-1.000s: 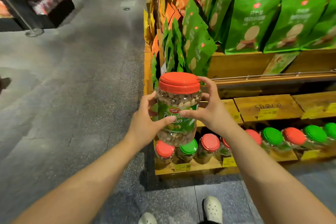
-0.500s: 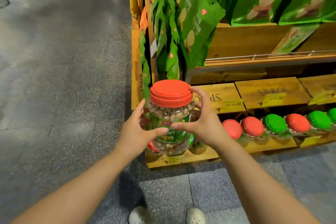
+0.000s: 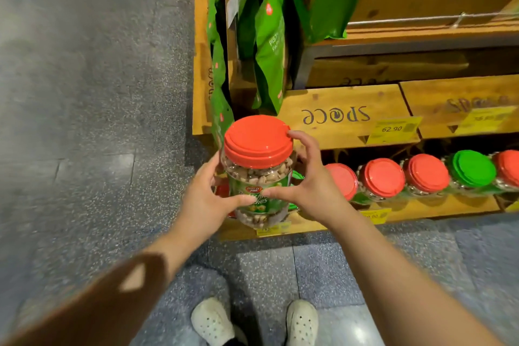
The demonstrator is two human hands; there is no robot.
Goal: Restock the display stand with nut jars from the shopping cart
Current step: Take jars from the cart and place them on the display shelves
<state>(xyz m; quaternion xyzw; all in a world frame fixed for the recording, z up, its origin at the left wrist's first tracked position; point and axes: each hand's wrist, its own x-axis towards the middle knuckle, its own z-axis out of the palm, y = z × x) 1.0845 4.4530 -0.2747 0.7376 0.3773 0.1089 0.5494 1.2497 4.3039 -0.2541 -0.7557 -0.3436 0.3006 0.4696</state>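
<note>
Head: jar (image 3: 259,174) between both hands

The jar (image 3: 259,177) has clear, smooth plastic walls with a glossy printed label, and its red lid (image 3: 257,140) is smooth plastic with a soft sheen. The lids of the jars in the row (image 3: 427,174) on the bottom shelf are the same glossy plastic, red and green. The display stand (image 3: 342,115) is unpainted wood, matt, with visible grain and knots and stencilled lettering. The yellow price tags (image 3: 394,129) look like matt paper. The green bags (image 3: 269,45) are shiny, crinkled film. The floor (image 3: 84,121) is speckled grey stone, smooth, faintly reflective. The shoes (image 3: 213,323) are matt, perforated, pale foam or rubber.
</note>
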